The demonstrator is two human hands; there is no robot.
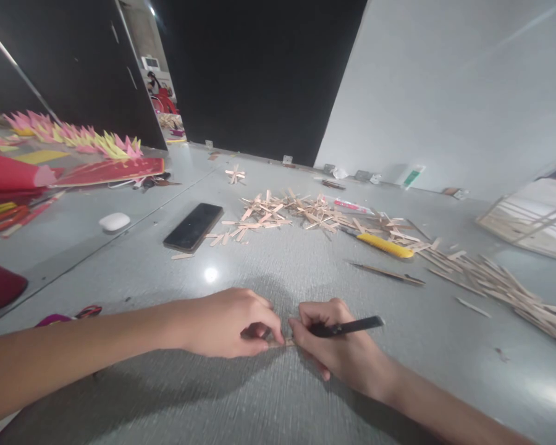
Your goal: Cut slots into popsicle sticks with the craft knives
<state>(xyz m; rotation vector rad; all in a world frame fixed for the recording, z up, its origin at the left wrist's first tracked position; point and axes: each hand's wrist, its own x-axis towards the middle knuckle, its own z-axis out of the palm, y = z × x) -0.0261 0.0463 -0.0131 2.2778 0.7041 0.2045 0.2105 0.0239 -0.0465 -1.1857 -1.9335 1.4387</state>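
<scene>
A small wooden stick (288, 342) lies on the grey table, mostly covered by my fingers. My left hand (234, 324) is closed, thumb and fingertips pressing on the stick's left part. In my right hand (340, 346) is a slim black pen-like tool (352, 326), gripped as one grips a pen, its back end pointing right. Its tip is hidden by the fingers, close to the stick. Beyond both hands spreads a loose heap of short wooden stick pieces (269, 213).
A phone (194, 227) and a white oval case (114, 222) lie to the left. On the right are a yellow cutter knife (384, 245), a thin pointed tool (389, 272) and long wooden strips (505, 284). Pink and yellow paper spikes (78, 136) stand at far left. A wall closes the back.
</scene>
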